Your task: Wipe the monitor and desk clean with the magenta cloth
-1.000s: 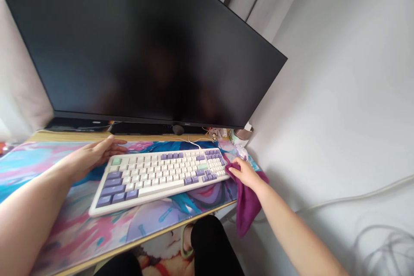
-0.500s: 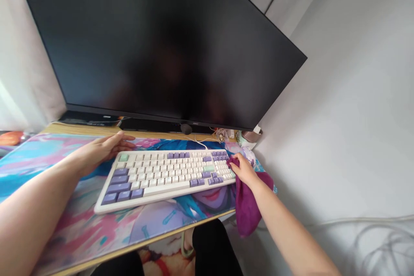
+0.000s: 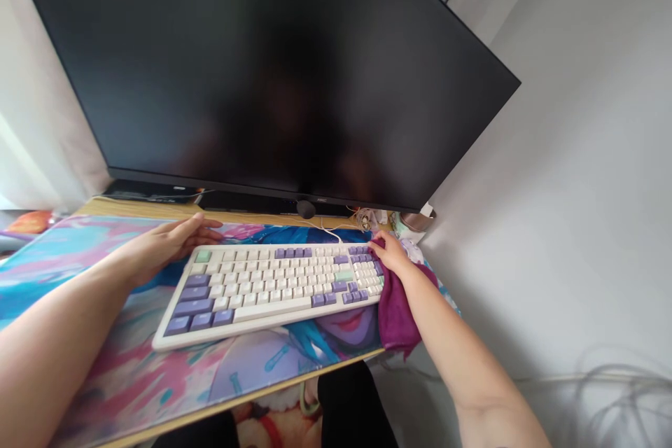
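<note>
While the right hand pinches one cloth, the unclenched left hand flanks one keyboard.

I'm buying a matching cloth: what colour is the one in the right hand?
Plain purple, leaning magenta; the cloth shows best in the head view.

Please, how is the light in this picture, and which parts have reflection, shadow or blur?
In the head view, the left curtain is brightest; in the head view, the dark monitor shows a dim, unclear reflection; in the head view, the wall carries a soft shadow; also in the head view, the keyboard looks fairly sharp, the lower-right cables smeared.
</note>
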`<state>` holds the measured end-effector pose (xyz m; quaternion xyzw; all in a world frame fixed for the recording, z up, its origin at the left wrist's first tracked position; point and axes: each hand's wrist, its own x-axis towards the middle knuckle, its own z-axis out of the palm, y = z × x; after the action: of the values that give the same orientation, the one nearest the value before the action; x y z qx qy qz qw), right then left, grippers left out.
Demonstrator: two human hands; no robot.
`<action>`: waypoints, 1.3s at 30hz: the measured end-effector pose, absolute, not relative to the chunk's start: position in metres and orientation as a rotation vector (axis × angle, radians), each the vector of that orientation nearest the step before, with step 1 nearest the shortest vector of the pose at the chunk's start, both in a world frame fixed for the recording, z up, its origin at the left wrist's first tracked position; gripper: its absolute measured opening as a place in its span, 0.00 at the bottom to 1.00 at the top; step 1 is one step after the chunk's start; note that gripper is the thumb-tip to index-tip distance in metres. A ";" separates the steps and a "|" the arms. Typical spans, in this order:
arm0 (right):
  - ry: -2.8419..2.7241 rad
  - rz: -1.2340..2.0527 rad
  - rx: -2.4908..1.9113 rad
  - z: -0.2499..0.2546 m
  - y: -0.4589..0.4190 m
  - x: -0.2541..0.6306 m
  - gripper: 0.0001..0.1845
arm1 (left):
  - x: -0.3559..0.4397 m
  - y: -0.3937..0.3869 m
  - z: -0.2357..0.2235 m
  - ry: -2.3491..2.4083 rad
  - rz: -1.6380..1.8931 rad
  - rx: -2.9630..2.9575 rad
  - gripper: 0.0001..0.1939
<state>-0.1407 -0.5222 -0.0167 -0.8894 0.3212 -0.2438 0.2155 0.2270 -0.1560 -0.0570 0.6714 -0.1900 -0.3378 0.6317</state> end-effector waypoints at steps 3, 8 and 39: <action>0.896 -0.761 -2.465 -0.008 -0.521 -0.131 0.14 | 0.228 -0.157 -0.059 -0.427 -0.779 1.535 0.54; 0.778 -0.757 -2.514 -0.001 -0.502 -0.119 0.19 | 0.220 -0.155 -0.047 -0.413 -0.803 1.540 0.54; 0.399 -0.230 -2.807 0.003 -0.456 -0.213 0.26 | 0.207 -0.151 -0.032 -0.470 -0.765 1.626 0.50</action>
<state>-0.2133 -0.4556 0.0028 -0.9760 0.1387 -0.0798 0.1479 0.2074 -0.1511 -0.0317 0.7009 -0.2026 -0.3300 0.5990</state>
